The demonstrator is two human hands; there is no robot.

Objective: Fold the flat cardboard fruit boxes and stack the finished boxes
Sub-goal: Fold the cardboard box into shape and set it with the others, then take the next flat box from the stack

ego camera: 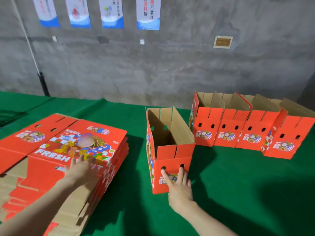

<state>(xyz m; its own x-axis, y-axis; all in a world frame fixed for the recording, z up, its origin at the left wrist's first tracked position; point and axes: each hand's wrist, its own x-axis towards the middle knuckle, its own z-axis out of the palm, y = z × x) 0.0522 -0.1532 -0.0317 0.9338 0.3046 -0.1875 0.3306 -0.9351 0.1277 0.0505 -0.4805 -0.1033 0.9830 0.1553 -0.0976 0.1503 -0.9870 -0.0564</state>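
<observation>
Head view, writing: the top sheet of the flat stack [68,150] reads "FRESH" in white. The next word is partly under the left hand [81,169]. One of the wall posters [148,12] carries Chinese characters, among them "不放过". The rest is too small to read.
Surroundings: a grey concrete wall, a small framed plaque [223,42] and a white cord running down to a dark pipe [42,82] at the left.
In the way: the left forearm crosses the near part of the flat stack. The right hand [179,184] covers part of the printed picture on the open box [168,150].
Counter [221,184]: covered with green cloth.
Flat stack: red printed cardboard, lying at the left of the counter, its edges uneven.
Open box: upright in the middle of the counter, top flaps up, brown inside, with two holes in the near end panel.
Finished boxes [247,130]: four in a row at the far right, touching side by side, tops open.
Left fingers: straight and spread, resting on the top sheet, blurred.
Right fingers: straight, pressed flat against the box's near end panel, just below the holes.
</observation>
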